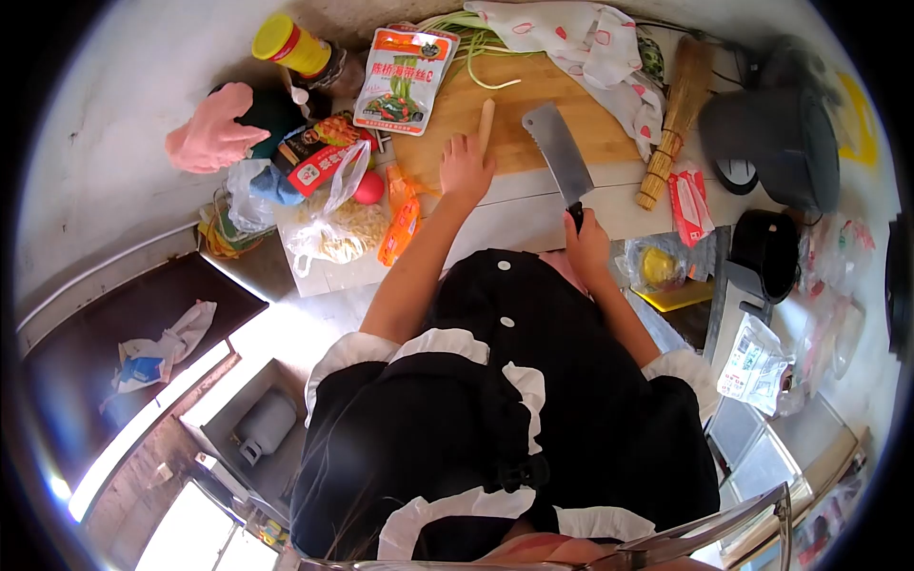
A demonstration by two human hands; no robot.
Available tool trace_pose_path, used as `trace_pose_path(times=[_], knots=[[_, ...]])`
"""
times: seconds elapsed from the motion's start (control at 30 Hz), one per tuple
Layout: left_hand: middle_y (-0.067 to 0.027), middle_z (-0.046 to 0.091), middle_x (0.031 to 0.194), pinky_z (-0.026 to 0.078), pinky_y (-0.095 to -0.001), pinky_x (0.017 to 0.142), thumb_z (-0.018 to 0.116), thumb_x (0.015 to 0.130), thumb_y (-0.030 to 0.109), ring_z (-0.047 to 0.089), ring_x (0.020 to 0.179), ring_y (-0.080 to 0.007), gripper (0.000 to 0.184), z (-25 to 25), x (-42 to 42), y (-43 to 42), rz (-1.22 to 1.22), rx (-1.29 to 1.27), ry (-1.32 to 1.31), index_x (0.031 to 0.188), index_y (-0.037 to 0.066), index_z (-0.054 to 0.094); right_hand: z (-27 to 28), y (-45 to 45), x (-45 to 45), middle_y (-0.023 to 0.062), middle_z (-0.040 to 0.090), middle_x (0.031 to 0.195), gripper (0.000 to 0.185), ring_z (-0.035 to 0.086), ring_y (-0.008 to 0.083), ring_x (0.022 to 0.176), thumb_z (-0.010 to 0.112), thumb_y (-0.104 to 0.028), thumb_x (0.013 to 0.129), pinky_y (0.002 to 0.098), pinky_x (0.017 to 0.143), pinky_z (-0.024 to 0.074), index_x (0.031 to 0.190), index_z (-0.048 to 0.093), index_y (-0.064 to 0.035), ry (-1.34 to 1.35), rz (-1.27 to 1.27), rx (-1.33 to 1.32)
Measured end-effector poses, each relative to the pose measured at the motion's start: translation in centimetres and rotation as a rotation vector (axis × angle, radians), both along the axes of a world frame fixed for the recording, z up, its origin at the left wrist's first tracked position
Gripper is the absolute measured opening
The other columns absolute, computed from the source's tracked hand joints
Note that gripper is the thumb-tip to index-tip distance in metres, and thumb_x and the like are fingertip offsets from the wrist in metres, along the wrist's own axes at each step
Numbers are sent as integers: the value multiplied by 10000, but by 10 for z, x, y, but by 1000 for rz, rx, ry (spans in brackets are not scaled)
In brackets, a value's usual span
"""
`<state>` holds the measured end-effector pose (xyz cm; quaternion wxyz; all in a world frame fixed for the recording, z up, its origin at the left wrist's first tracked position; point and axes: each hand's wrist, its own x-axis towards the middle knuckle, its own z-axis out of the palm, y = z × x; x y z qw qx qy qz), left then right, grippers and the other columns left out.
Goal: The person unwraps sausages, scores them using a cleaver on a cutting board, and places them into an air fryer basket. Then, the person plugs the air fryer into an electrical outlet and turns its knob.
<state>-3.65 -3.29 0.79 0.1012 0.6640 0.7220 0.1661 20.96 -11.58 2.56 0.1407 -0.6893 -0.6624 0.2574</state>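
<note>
My right hand (587, 243) is closed around the black handle of a cleaver (560, 147), its broad blade pointing away from me over the front of the wooden cutting board (528, 90). To its left, my left hand (466, 169) has its fingers at the near end of a thin, pale tan stick that looks like a sausage (486, 122); the stick points away from me across the board. Green stalks (466, 43) lie at the back of the board, beside a white and orange printed food packet (395, 81). An orange wrapper (402, 214) lies near my left wrist.
A patterned white cloth (581, 38) covers the board's back right. Farther right are a straw brush (674, 124), a red packet (691, 205) and a dark pot (776, 143). At left stand a yellow-lidded can (290, 43), a pink glove (214, 128) and a plastic bag of pale food (333, 228).
</note>
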Motion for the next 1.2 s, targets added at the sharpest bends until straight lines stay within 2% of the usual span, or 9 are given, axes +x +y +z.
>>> trace_pose_path(times=[0.23,0.3,0.33,0.4,0.47,0.67,0.9,1.03,1.2], knots=[[-226,572,1004,499,-471,791,615,798,258,576,935,-391,412,-8,-5,51,39,-347,-125,1113,20,502,-17,10,-7,220,636,856,415,621,415,793,531,-411,897,499,699,491,1029,499,-19,-126,-126,-173],[-225,618,966,506,-466,770,625,784,282,611,898,-374,384,4,-4,56,-129,-345,73,1077,41,565,-15,18,-13,216,635,925,433,619,405,856,548,-406,881,496,740,489,1064,494,-18,-63,-174,-226],[-188,657,938,512,-436,729,657,753,335,639,869,-335,361,-2,-6,61,130,-428,-138,975,51,635,-23,20,-15,216,623,993,437,615,394,887,556,-400,872,491,762,486,1076,489,-19,-19,-178,-224],[-146,682,844,509,-384,677,705,713,337,657,797,-264,371,4,-23,65,77,-465,-256,899,19,662,-44,34,-28,238,606,967,420,618,384,881,579,-345,870,456,762,503,1058,470,14,24,-175,-171],[-77,644,845,494,-317,620,684,771,242,613,741,-176,304,-30,-48,66,151,-482,-725,953,3,637,-27,47,-39,232,609,925,403,635,362,831,572,-321,880,453,713,520,1037,466,34,9,-76,-146],[-26,598,881,454,-231,665,611,844,141,563,765,-96,257,59,-8,35,206,-604,-1264,1059,1,592,-35,68,-46,173,616,902,426,641,337,799,577,-380,866,447,650,519,1009,502,14,13,91,-141],[-39,613,918,473,-243,735,603,850,72,585,826,-108,240,127,141,18,-182,-636,-1156,1070,-23,587,14,36,35,157,595,1035,439,600,316,956,578,-382,852,438,762,495,1100,518,-25,217,109,9],[-42,612,986,474,-261,800,641,821,42,585,920,-121,284,154,276,12,-523,-688,-1020,1089,-21,574,10,-28,142,153,584,1072,426,586,349,967,575,-336,848,430,811,490,1141,528,-30,346,-121,195],[-64,657,866,512,-275,698,671,792,90,625,783,-124,243,186,469,9,-839,-581,-730,995,-23,603,56,-101,321,133,590,1025,324,601,309,922,615,-229,840,404,766,493,1101,544,-49,442,-473,113]])
